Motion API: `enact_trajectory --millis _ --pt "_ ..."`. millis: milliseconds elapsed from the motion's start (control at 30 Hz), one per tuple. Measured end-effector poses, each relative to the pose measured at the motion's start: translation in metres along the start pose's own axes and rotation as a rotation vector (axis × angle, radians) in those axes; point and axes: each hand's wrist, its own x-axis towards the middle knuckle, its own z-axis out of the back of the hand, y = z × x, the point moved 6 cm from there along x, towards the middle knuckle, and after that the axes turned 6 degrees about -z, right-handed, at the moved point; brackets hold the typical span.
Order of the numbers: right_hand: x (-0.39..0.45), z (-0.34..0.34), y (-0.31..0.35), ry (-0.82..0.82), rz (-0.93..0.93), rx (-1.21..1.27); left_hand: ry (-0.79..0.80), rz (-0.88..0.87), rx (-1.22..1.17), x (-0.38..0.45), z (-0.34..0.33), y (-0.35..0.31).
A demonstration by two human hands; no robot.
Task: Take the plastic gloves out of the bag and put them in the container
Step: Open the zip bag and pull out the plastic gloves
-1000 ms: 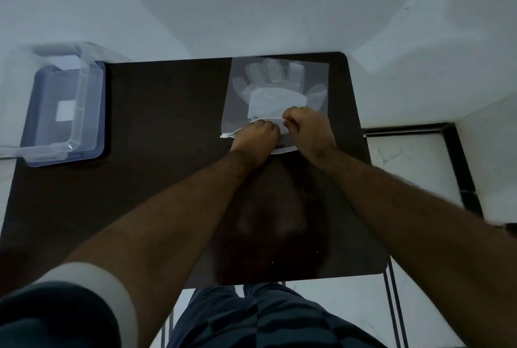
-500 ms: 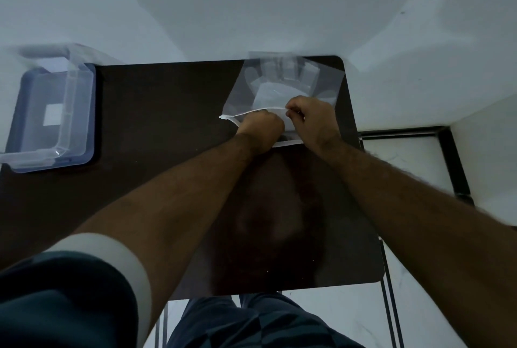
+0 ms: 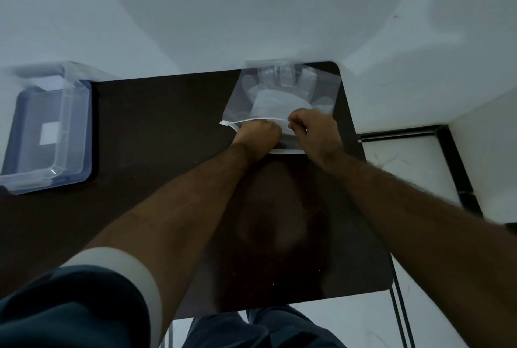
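Note:
A clear zip bag (image 3: 243, 96) lies at the far right of the dark table (image 3: 156, 124), its mouth facing me. Translucent plastic gloves (image 3: 277, 96) show through it, fingers pointing away. My left hand (image 3: 258, 135) is pushed into the bag's mouth, its fingers hidden under the upper flap. My right hand (image 3: 313, 132) pinches that upper zip edge and holds it up. An empty clear plastic container (image 3: 67, 135) stands on a blue lid at the table's far left, well apart from both hands.
A white wall runs just behind the table's far edge. To the right the table ends above a white tiled floor (image 3: 414, 163) with black borders. My legs are below the near edge.
The bag has shifted a little away from me and tilted. My left hand has slid deeper into the opened mouth while my right hand keeps the top edge lifted.

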Motion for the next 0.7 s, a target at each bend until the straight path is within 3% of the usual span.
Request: enact_trajectory --millis 200,400,600,700 --pt "-0.001 -0.008 -0.006 0.073 -0.046 -0.013 0.015 -0.036 0.003 0.000 0.000 0.000" --pt "-0.008 -0.024 -0.006 0.375 0.005 -0.250 -0.013 -0.050 0.074 -0.004 0.010 0.001" --pt "-0.003 -0.019 -0.016 0.326 0.004 -0.252 -0.026 -0.119 0.070 -0.014 0.014 -0.004" --pt "-0.003 -0.028 -0.023 0.523 0.001 -0.333 -0.028 -0.141 0.079 -0.022 0.021 -0.005"
